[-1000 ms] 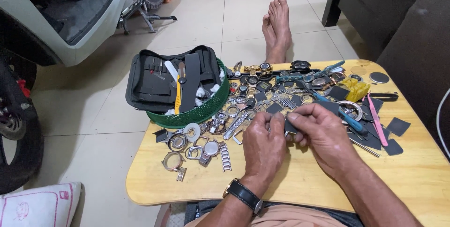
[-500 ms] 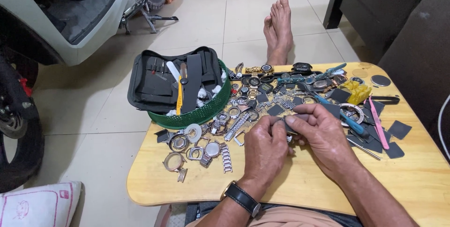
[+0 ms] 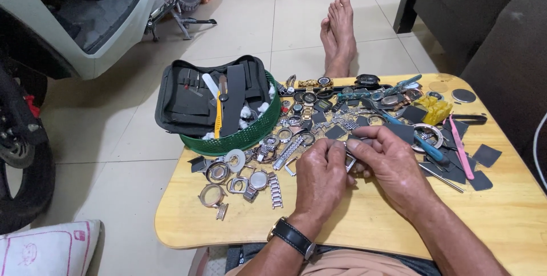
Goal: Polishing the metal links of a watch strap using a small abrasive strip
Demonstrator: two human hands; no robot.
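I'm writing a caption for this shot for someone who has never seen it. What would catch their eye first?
First, the two hands at the middle of the wooden table: the left hand and right hand pinch a small metal part between them. Behind them lies a wide scatter of watch cases and bracelets, and at the table's far left a green basket holds an open black tool case. Bare feet rest on the tiled floor beyond.

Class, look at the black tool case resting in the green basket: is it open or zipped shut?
Open. The black tool case lies spread flat across the green basket, its inside and tools showing.
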